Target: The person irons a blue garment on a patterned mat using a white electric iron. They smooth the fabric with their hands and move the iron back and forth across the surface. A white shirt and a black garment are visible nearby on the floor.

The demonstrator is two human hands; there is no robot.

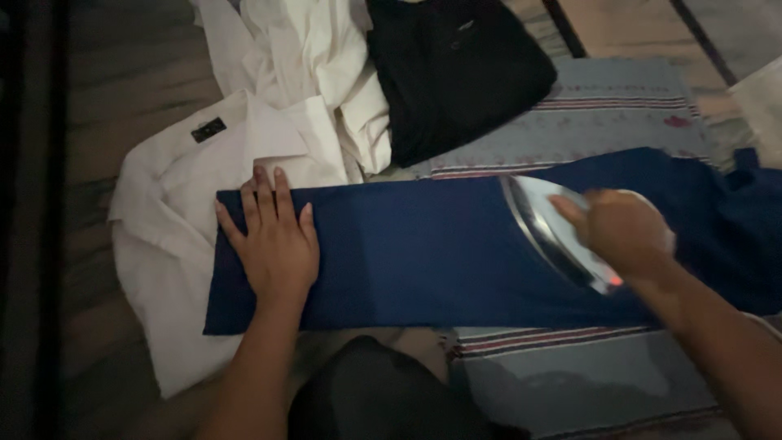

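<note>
Right hand (pixel 623 231) clamped around handle of metal iron (pixel 547 230), iron sitting on navy blue garment (pixel 423 248). Left hand (pixel 273 236) flat, fingers spread, pressing garment's left end. Garment lies across striped grey mat (pixel 603 110). White shirts (pixel 204 163) underneath and beside left end, black folded garment (pixel 456 69) behind.
</note>
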